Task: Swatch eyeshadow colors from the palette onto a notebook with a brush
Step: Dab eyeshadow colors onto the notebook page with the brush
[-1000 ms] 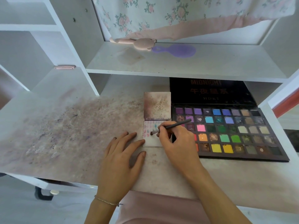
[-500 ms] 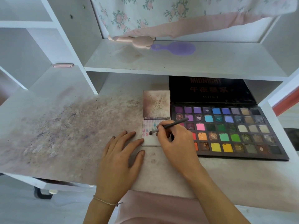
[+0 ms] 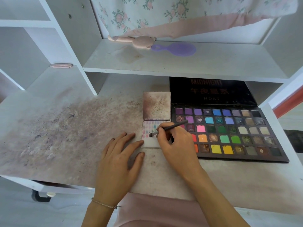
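desk (image 3: 65, 128) left: open | right: palette (image 3: 229, 133) | above: shelf (image 3: 180, 63)

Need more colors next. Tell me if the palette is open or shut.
Open: the palette lies flat with its pans exposed, and its black lid stands raised behind.

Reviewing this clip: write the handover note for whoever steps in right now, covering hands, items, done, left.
Left hand: flat on the desk, fingertips at the notebook's left edge.
Right hand: pinching the brush, tip on the lower page.
Eyeshadow palette: open, right of the notebook.
Done: rows of purple, blue, teal and pink swatches on the page's upper part.
Left: the page's bare lower part, and many pans whose colors are not on the page.
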A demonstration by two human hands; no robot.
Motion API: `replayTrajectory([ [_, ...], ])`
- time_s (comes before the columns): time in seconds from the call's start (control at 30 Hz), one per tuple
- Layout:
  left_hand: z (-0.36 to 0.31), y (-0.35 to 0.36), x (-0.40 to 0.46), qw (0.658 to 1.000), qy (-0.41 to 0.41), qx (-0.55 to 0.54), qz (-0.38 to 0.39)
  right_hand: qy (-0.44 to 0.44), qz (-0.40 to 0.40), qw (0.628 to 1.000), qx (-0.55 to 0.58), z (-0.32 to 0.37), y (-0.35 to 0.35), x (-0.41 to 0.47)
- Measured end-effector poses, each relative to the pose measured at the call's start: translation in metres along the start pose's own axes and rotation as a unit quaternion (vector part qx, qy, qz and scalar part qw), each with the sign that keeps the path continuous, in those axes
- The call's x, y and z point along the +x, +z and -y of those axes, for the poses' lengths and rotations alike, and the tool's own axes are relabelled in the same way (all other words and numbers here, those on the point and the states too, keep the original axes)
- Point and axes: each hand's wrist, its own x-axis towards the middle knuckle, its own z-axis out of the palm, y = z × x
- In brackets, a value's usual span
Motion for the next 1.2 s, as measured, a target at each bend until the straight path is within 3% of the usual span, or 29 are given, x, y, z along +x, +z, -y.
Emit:
replayTrajectory([
  [0.27, 0.001, 0.001, -0.001, 1.000, 0.002, -0.004, 0.002, -0.008, -0.005, 1.000, 0.003, 0.000, 0.000, 0.000],
  [0.47, 0.002, 0.002, 0.000, 1.000, 0.000, -0.013, -0.002, -0.002, -0.068, 0.995, 0.072, 0.002, -0.003, 0.000],
  [0.7, 0.003, 0.001, -0.001, 1.000, 0.000, -0.014, -0.001, -0.013, -0.083, 0.987, 0.140, 0.003, -0.009, -0.003],
  [1.0, 0.004, 0.000, 0.000, 1.000, 0.000, -0.017, -0.005, 0.007, -0.155, 0.983, 0.094, -0.018, -0.061, -0.022],
  [1.2, 0.002, 0.001, 0.001, 1.000, 0.000, -0.023, -0.013, 0.080, -0.179, 0.979, 0.055, -0.041, -0.098, -0.030],
])
